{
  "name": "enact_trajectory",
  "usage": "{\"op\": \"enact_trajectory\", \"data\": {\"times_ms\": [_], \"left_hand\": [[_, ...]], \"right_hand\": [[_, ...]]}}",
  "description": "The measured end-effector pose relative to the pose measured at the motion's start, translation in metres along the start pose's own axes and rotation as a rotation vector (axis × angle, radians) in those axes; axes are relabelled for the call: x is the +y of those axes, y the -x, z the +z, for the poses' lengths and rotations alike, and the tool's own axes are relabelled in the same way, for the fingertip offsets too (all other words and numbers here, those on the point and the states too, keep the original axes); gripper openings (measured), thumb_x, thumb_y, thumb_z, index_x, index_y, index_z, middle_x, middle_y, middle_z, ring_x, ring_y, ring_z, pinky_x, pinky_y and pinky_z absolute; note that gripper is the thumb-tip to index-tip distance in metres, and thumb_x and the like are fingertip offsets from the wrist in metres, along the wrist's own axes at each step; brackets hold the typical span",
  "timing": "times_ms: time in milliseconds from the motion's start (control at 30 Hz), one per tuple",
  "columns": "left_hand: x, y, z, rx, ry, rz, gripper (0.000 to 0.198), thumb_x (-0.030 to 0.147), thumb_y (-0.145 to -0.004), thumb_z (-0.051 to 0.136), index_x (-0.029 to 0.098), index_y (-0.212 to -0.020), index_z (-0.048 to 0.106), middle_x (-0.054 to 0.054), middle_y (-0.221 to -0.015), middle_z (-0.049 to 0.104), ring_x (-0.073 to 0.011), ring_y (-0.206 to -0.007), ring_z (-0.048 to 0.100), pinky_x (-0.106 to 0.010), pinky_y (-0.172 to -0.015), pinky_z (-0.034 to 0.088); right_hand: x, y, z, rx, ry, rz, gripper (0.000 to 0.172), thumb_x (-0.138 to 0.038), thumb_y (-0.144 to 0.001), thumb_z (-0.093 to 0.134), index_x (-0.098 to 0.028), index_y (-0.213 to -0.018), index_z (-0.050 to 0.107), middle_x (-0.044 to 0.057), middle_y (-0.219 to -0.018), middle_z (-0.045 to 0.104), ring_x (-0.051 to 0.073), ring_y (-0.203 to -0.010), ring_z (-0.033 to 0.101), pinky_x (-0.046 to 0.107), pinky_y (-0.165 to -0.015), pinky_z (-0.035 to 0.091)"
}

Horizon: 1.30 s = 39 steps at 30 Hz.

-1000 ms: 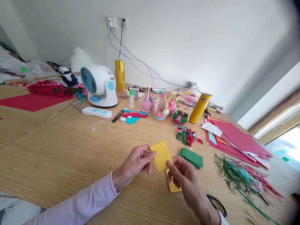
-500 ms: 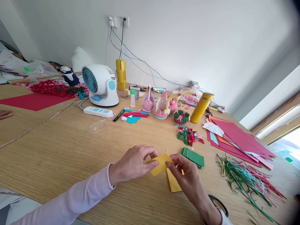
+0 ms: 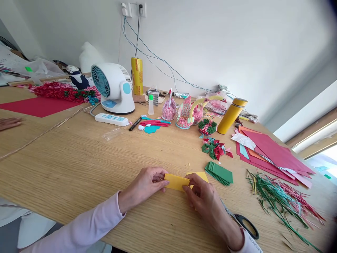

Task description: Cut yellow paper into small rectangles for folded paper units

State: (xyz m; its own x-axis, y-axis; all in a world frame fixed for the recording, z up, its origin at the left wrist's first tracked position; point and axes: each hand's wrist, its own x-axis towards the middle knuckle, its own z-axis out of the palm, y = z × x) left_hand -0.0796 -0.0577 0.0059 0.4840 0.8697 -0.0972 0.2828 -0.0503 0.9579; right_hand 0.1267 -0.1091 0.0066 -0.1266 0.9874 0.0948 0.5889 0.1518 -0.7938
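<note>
A small stack of yellow paper rectangles (image 3: 176, 182) is pinched at its left end by my left hand (image 3: 147, 185). My right hand (image 3: 204, 193) grips the same yellow paper at its right end, thumb in front. Both hands are closed on it, a little above the wooden table. Behind my right hand, another yellow paper piece (image 3: 201, 175) lies on the table, partly hidden. Scissors (image 3: 243, 223) with black handles rest beside my right wrist, blades partly covered. Just past my right hand sits a fanned stack of green paper rectangles (image 3: 219, 173).
Folded red and green paper pieces (image 3: 216, 148) lie beyond the green stack. Paper strips (image 3: 279, 196) and red sheets (image 3: 273, 151) spread at right. Paper swans (image 3: 184, 114), a yellow bottle (image 3: 231, 116) and a fan (image 3: 113, 88) stand behind. Another person's hand (image 3: 10, 123) is at far left.
The yellow paper in my hands has gone from tilted to nearly level. My right hand has shifted slightly, and more of the scissors shows. The view has tipped down a little.
</note>
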Motion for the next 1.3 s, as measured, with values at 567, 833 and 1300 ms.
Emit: {"op": "enact_trajectory", "data": {"times_ms": [567,833,1300], "left_hand": [[0.009,0.008,0.002,-0.022,-0.136,-0.006,0.022,0.03,-0.082,0.056,0.015,-0.092,0.07,-0.001,-0.072,0.07,-0.0113,-0.061,0.057,-0.017,-0.052,0.038],[0.011,0.01,0.001,-0.033,-0.17,-0.031,0.03,0.036,-0.084,0.053,0.017,-0.099,0.069,0.0,-0.072,0.068,-0.0094,-0.052,0.049,-0.016,-0.044,0.033],[0.011,0.009,0.001,-0.059,-0.144,-0.052,0.035,0.04,-0.085,0.051,0.015,-0.103,0.067,-0.001,-0.067,0.066,-0.01,-0.052,0.05,-0.016,-0.042,0.037]], "right_hand": [[-0.004,0.001,-0.003,0.005,0.053,-0.063,0.011,-0.015,-0.081,0.054,-0.021,-0.087,0.061,-0.001,-0.064,0.062,0.013,-0.052,0.052,0.022,-0.047,0.035],[-0.004,0.001,-0.001,0.006,0.067,-0.083,0.013,-0.019,-0.085,0.053,-0.02,-0.089,0.064,-0.001,-0.062,0.063,0.013,-0.047,0.051,0.022,-0.044,0.035],[-0.003,0.0,-0.001,0.012,0.049,-0.063,0.013,-0.02,-0.085,0.052,-0.02,-0.083,0.064,0.0,-0.062,0.064,0.014,-0.05,0.053,0.023,-0.046,0.037]]}}
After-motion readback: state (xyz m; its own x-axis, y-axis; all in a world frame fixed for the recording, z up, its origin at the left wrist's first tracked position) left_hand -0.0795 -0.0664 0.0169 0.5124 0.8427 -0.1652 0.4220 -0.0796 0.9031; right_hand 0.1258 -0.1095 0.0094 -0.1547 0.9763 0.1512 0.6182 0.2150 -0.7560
